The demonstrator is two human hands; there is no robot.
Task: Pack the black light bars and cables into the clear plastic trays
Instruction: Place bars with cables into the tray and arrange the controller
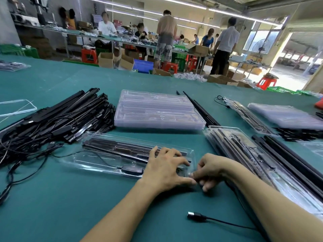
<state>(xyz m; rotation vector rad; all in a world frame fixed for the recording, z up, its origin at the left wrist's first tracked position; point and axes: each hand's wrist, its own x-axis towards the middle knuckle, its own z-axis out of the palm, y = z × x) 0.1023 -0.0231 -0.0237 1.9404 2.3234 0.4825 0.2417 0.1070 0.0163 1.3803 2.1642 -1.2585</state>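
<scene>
A clear plastic tray [97,163] lies in front of me on the green table, with black light bars [113,147] in its far slots and a black cable with a control box [132,170] in its near slot. My left hand [166,168] rests spread on the tray's right end. My right hand [208,172] curls its fingers at the tray's right corner, pinching the cable there. The cable's USB plug [194,216] lies loose on the table near me. A pile of loose black bars and cables [57,119] sits to the left.
A stack of empty clear trays [157,110] stands behind the open tray. Filled trays [244,151] and loose long bars [288,159] lie to the right, more trays [286,116] beyond. Several people work at benches in the background.
</scene>
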